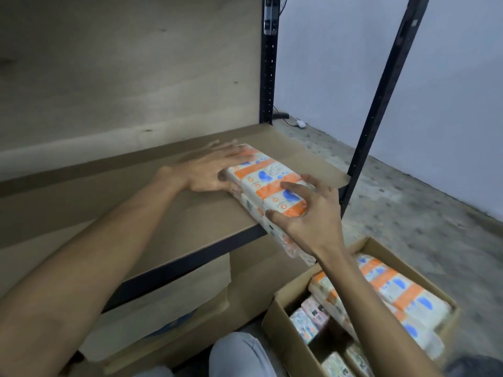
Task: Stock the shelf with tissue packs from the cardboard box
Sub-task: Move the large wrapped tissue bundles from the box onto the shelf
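Orange-banded tissue pack point(268, 183): lies on the shelf point(168, 213) at its front right corner, one end overhanging the edge.
Left hand point(209, 170): flat, fingers spread, against the pack's far side.
Right hand point(310, 210): grip curled over the near end.
Cardboard box point(285, 325): on floor, packs inside.

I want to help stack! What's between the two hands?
In the head view, a tissue pack lies between the left hand and right hand, on the shelf.
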The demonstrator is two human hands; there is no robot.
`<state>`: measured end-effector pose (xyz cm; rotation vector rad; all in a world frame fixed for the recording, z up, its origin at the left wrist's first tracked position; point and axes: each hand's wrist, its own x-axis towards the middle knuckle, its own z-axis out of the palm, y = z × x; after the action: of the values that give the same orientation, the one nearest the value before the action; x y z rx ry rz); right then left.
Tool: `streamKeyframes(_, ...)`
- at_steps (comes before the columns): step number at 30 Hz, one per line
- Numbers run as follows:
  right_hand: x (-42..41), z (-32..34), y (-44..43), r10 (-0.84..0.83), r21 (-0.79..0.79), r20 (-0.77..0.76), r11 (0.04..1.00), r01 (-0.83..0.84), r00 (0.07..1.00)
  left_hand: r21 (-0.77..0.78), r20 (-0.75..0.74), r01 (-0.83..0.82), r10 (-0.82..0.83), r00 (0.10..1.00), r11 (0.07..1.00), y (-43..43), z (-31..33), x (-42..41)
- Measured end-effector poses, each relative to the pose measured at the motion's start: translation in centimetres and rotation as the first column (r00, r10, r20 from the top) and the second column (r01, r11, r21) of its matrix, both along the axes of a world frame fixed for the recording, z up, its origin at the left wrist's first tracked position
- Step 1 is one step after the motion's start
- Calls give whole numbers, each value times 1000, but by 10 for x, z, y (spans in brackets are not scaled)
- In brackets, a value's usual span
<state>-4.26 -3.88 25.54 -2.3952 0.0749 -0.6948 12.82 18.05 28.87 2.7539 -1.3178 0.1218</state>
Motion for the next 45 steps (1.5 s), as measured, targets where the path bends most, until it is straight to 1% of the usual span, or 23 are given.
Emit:
streamKeyframes(3, 12, 4, 5, -24, 33, -12, 999, 25, 1000, -154, 26, -152, 158, 987, 976, 9, -10, -8)
streamKeyframes(5, 22, 5, 7, -40, 53, -3, 998, 40, 999, -283, 7, -288, 302, 953, 915, 13, -22, -17)
streamKeyframes(6, 27, 6, 9, -44, 63, 2, 997, 44, 999, -318, -18, -364, 378, 925, 875, 12, -29, -22)
streamKeyframes(7, 32, 7, 10, -46, 67, 4, 997, 45, 999, -326, -46, -442, 453, 890, 836, 10, -35, -25)
streamKeyframes(9, 42, 10, 14, -46, 52, -8, 998, 46, 999, -278, -111, -584, 578, 809, 763, 2, -46, -32)
streamKeyframes(11, 49, 12, 15, -28, 14, -36, 1000, 28, 999, -211, -173, -667, 645, 745, 714, -5, -55, -38)
streamKeyframes(13, 48, 7, 12, 48, -18, -36, 999, -49, 998, -158, -191, -677, 651, 735, 719, -10, -62, -41)
streamKeyframes(15, 41, -3, 7, 121, -62, 14, 991, -120, 993, -121, -186, -661, 637, 748, 740, -11, -64, -42)
streamKeyframes(18, 32, -21, 5, 96, -196, 63, 977, -82, 993, -119, -183, -658, 635, 750, 743, -10, -62, -43)
streamKeyframes(19, 33, -24, 7, 76, -213, 77, 975, -58, 994, -119, -176, -657, 635, 752, 745, -11, -61, -43)
streamKeyframes(22, 40, -26, 11, 47, -210, 117, 977, -21, 992, -112, -172, -653, 632, 755, 749, -12, -60, -46)
streamKeyframes(29, 66, -27, 5, 26, -220, 127, 975, 3, 992, -91, -180, -661, 640, 747, 745, -15, -59, -43)
streamKeyframes(37, 97, -23, -12, -13, -246, 50, 969, 25, 999, -101, -192, -631, 607, 771, 770, -40, -56, -25)
streamKeyframes(45, 139, -19, -41, -44, -250, -23, 967, 37, 999, -115, -199, -639, 612, 765, 761, -63, -57, -5)
